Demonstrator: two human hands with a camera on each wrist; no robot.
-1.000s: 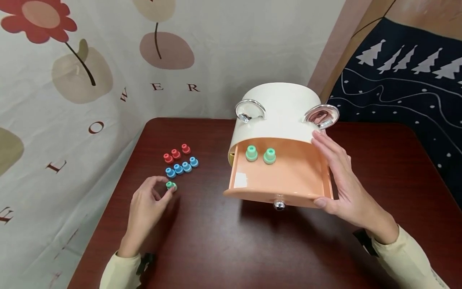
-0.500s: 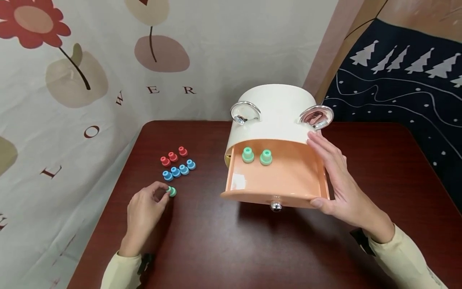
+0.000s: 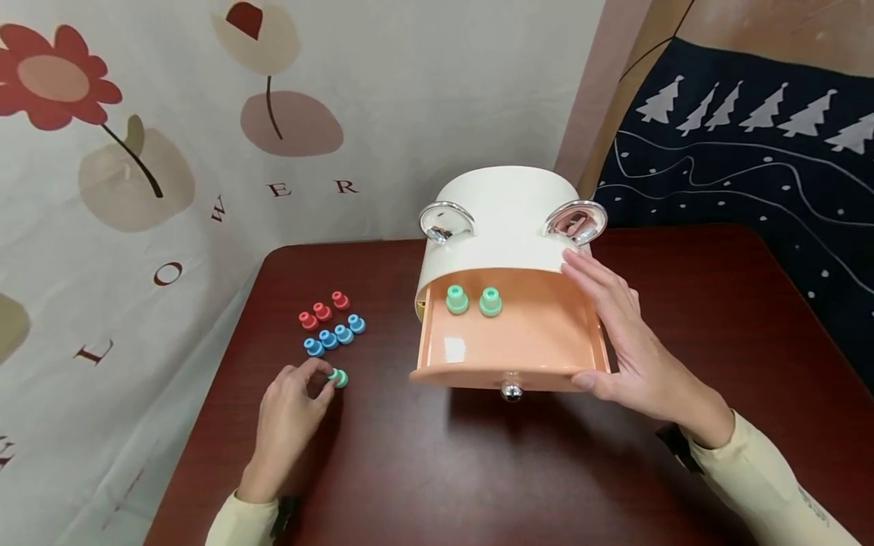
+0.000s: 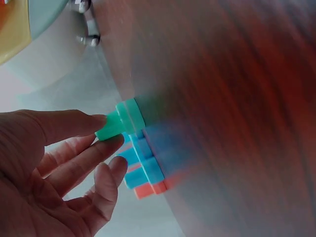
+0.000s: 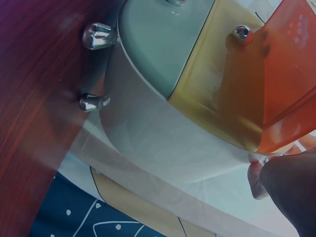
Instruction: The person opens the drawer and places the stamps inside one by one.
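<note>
My left hand [image 3: 293, 417] pinches a small green stepped peg [image 4: 121, 121] between thumb and fingertips, its wide base right at the tabletop. Two similar green pegs [image 3: 457, 299] stand inside a pulled-out peach drawer [image 3: 532, 341] with a silver knob. The drawer belongs to a rounded white cabinet [image 3: 508, 193] with two silver ear-like rings on top. My right hand [image 3: 635, 349] rests along the drawer's right side, fingers extended. Its thumb is at the drawer's front corner and its fingertips touch the cabinet's edge.
Blue pegs [image 3: 328, 339] form a row just beyond my left hand, with three red pegs [image 3: 322, 311] behind them. Yellow [image 5: 212, 98] and pale green [image 5: 153, 44] drawer fronts sit below the peach one. A printed cloth [image 3: 410, 98] hangs behind the table [image 3: 382, 470].
The head view has shifted, moving the scene slightly left and down. The left fingers still pinch the green peg near the same spot; the right hand keeps its place on the drawer.
</note>
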